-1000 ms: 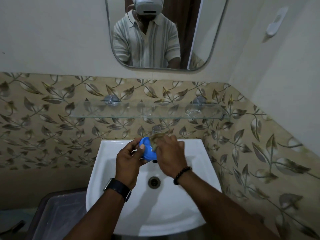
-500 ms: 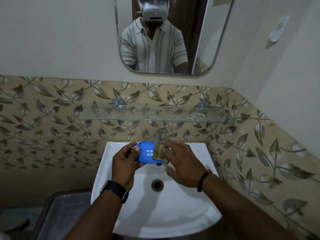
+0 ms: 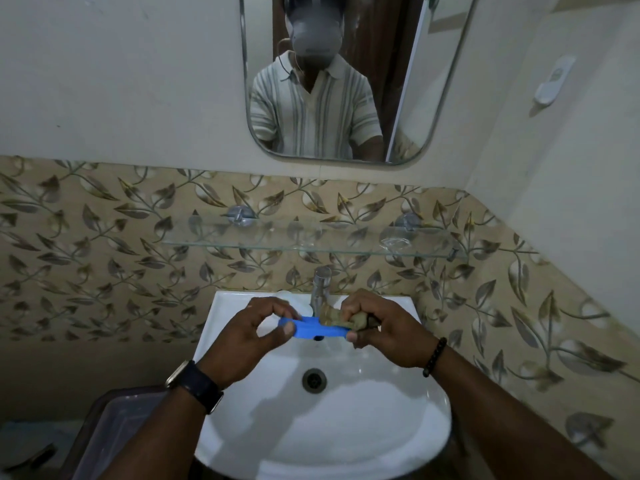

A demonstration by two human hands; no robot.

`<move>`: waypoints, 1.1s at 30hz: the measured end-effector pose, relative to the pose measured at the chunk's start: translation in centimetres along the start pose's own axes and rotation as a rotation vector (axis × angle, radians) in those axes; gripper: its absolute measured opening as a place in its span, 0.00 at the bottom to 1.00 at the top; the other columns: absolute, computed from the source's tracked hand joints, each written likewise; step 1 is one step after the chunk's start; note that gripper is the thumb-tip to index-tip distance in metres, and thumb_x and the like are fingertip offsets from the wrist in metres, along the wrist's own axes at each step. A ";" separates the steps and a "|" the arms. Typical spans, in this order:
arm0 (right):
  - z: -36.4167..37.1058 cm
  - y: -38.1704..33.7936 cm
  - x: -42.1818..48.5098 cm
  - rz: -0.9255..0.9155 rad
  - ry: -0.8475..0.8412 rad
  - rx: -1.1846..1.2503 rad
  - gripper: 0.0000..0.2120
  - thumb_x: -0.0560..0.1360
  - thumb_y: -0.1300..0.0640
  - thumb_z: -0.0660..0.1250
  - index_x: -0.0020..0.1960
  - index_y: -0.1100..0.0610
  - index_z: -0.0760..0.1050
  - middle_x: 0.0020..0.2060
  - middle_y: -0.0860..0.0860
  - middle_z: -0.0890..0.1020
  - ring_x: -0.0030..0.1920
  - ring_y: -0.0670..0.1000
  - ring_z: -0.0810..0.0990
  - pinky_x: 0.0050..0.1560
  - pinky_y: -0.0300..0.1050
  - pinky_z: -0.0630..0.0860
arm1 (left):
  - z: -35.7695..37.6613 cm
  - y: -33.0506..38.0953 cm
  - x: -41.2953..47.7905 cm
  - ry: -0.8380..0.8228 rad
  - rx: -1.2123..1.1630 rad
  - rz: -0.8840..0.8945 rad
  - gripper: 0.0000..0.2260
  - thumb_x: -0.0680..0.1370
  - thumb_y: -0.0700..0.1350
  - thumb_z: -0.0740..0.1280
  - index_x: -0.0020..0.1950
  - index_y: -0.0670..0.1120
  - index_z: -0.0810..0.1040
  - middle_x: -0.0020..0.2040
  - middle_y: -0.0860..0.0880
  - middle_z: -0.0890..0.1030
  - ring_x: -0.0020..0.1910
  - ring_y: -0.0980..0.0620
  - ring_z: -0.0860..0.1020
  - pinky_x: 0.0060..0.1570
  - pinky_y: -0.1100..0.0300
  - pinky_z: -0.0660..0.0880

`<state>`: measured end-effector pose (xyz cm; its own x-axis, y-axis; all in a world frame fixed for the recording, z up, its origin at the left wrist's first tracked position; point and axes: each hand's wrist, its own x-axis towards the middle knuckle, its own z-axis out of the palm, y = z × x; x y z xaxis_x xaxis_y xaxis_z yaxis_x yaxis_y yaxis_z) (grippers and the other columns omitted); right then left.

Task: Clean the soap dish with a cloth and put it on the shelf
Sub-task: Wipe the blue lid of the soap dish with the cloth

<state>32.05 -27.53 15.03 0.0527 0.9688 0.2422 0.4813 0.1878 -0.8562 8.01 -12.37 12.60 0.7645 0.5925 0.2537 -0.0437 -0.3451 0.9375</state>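
Wiping looks to be under way in the head view: the left hand (image 3: 247, 336) pinches the left end of the blue soap dish (image 3: 320, 330) between thumb and fingers, holding it flat over the white sink (image 3: 346, 427), while the right hand (image 3: 384, 329) is closed around a bunched brownish cloth (image 3: 332, 315) pressed on the dish's right end. The glass shelf (image 3: 311, 244) above the tap (image 3: 320, 285) does not yet hold the dish, so placing remains. How clean the dish is cannot be judged, since the cloth and fingers hide much of it.
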 end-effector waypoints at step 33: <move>8.1 -1.5 1.2 0.173 0.939 0.742 0.12 0.80 0.49 0.62 0.54 0.51 0.83 0.41 0.51 0.84 0.40 0.50 0.80 0.35 0.44 0.78 | 7.9 2.3 0.2 0.459 -0.945 -0.097 0.09 0.76 0.47 0.65 0.47 0.41 0.76 0.51 0.44 0.81 0.49 0.48 0.80 0.47 0.56 0.79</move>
<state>24.33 -25.33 12.92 0.8299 0.5533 0.0717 -0.1982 0.4125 -0.8891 13.14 -18.76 12.99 0.4831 0.8742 0.0482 -0.6301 0.3089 0.7125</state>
